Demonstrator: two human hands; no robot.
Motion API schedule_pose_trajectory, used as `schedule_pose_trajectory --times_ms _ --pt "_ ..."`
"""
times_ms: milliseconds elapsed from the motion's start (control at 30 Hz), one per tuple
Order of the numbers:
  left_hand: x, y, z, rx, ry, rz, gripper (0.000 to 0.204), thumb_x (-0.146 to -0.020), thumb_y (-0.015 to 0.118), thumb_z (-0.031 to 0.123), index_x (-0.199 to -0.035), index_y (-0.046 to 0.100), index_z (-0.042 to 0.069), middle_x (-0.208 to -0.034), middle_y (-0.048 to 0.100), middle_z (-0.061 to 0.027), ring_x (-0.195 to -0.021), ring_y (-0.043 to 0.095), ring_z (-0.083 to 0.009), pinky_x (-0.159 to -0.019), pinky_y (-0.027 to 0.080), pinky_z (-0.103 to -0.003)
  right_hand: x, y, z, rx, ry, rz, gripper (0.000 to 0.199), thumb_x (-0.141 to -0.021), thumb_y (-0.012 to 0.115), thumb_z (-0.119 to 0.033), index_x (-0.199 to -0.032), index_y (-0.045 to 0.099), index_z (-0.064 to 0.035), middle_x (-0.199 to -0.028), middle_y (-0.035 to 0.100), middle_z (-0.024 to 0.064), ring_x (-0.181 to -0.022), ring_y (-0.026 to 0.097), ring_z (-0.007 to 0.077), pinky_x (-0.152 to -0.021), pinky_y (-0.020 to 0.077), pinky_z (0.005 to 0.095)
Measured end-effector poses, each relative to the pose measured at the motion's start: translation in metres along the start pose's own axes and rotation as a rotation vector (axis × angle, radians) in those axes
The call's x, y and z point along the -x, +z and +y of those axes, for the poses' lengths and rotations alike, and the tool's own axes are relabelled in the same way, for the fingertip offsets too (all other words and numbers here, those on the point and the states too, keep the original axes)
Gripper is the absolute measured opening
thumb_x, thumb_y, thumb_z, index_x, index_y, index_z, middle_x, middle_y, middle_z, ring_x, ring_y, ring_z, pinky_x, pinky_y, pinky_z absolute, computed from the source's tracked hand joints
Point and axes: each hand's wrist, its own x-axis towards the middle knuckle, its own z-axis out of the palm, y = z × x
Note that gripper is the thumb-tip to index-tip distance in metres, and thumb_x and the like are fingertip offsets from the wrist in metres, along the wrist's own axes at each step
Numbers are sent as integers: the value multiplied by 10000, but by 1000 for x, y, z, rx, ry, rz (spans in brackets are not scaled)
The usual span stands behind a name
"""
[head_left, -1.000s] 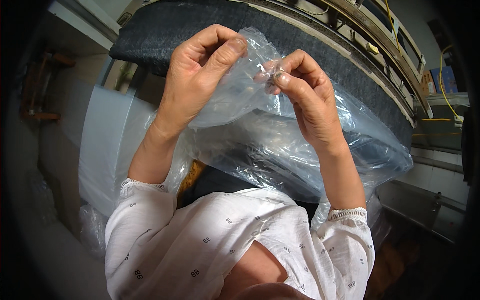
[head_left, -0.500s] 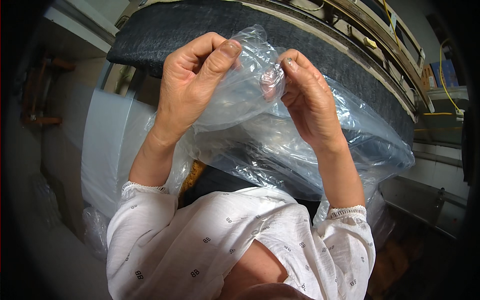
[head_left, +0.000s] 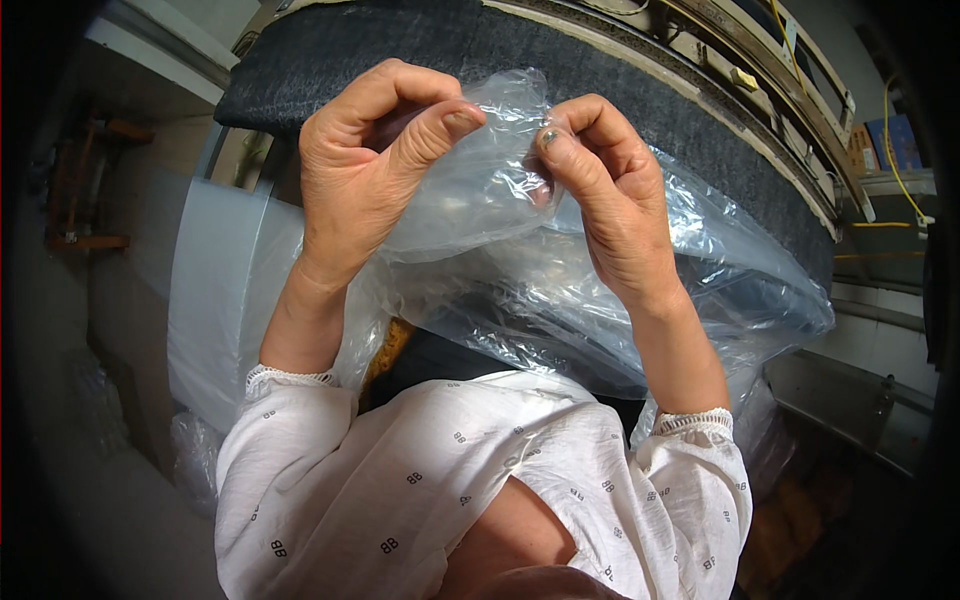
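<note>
Both my hands are raised over a dark padded table, pinching a sheet of clear plastic film (head_left: 470,205). Thumb and bent fingers of my left hand (head_left: 375,165) close on its upper left part. My right hand (head_left: 610,185) grips the film's right side between thumb and forefinger, with some fingertips showing through the plastic. A short crumpled piece of film stands up between the two hands. Below them the film spreads out in shiny folds, across the table's near edge and down toward my lap. Whether it is a bag or a single layer I cannot tell.
The dark cloth-covered table (head_left: 300,75) curves across the back. Behind it runs a long metal and wood frame (head_left: 760,90) with a yellow cord (head_left: 888,150). At left hangs a whitish translucent sheet (head_left: 205,290). Cardboard boxes (head_left: 862,150) stand at far right.
My left hand has shifted slightly left, and my right hand has turned a little and moved slightly left. The film between them looks smoother and its raised tip sits lower.
</note>
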Motion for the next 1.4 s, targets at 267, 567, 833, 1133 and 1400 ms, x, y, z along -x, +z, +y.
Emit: schedule_pose_trajectory --times_ms 267,567,833,1133,1400 --pt "4 -6 1 -158 235 37 172 -678 720 -1 -810 662 93 -804 549 3 -710 525 -71 -575 426 -175 1 5 0 72 -77 43 141 -816 642 -87 -885 527 -42 -781 569 9 -691 550 65 -617 453 199" --pt "16 -9 -9 -286 406 -15 240 -657 718 -44 -834 665 109 -932 554 -43 -774 530 -87 -625 432 -165 7 -6 17 473 -477 43 230 -736 624 87 -865 477 -34 -833 526 63 -740 501 103 -670 422 208" --pt "21 -6 -10 -284 370 38 242 -635 758 46 -845 655 111 -909 548 -32 -799 543 -133 -649 463 -231 10 -2 21 546 -583 10 252 -703 611 127 -846 480 -33 -810 531 72 -733 501 116 -678 422 223" --pt "29 -10 -3 -462 441 -80 215 -655 748 74 -840 639 84 -850 544 -40 -804 535 -156 -667 445 -248 10 7 20 484 -585 13 206 -650 659 7 -823 551 -20 -785 553 59 -693 536 135 -599 428 233" --pt "30 -12 -3 -232 361 -57 170 -739 691 29 -886 607 38 -858 538 -53 -795 519 -126 -683 438 -227 -25 -6 0 924 -664 -304 290 -749 565 -134 -1014 596 -20 -1124 508 111 -998 475 175 -843 386 309"
